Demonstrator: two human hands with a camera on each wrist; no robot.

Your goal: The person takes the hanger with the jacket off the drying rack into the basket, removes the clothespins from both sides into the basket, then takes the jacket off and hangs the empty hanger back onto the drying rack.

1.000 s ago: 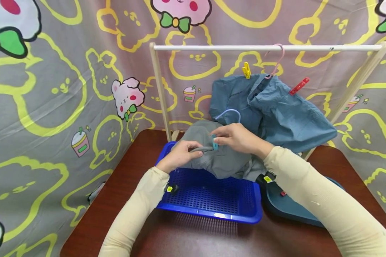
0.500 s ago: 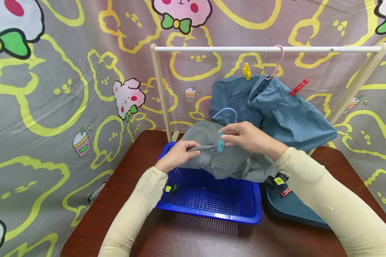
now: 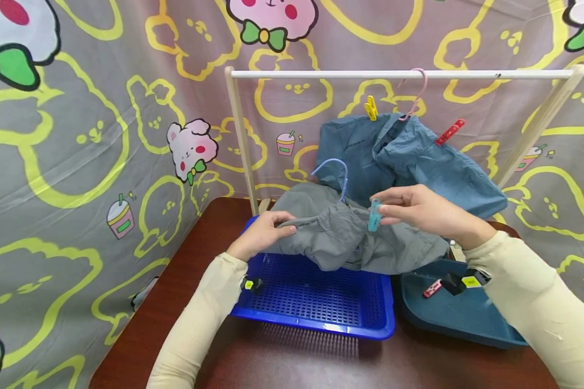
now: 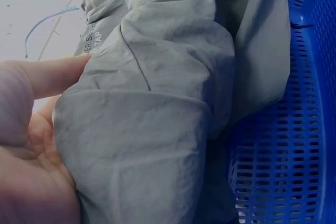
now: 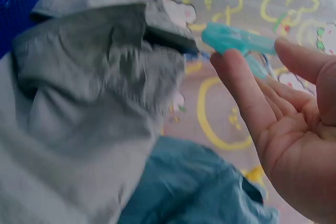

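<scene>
A grey garment [image 3: 338,237] hangs on a blue hanger [image 3: 344,178], its lower part drooping over the blue basket [image 3: 316,324]. My left hand [image 3: 263,233] pinches the garment's printed edge on the left, thumb toward me; the left wrist view shows the lettering beside the fingertip. Between the thumb and fingers of my right hand [image 3: 425,212] is a teal clothespin [image 3: 374,216], held upright close to the garment's edge on the hanger's right side. In the right wrist view the clothespin's [image 5: 236,39] tip points at that edge, a small gap apart.
Behind, a blue garment [image 3: 418,156] hangs from a pink hanger [image 3: 420,94] on the white rail [image 3: 297,74], with a yellow clothespin [image 3: 371,108] and a red clothespin [image 3: 450,132] on it. A dark teal tray [image 3: 467,319] at the right holds a red patterned clothespin [image 3: 432,288].
My right hand has drawn the teal clothespin away from the left side and carried it right. The blue hanger's hook has shifted left. My left hand keeps its pinch on the grey garment.
</scene>
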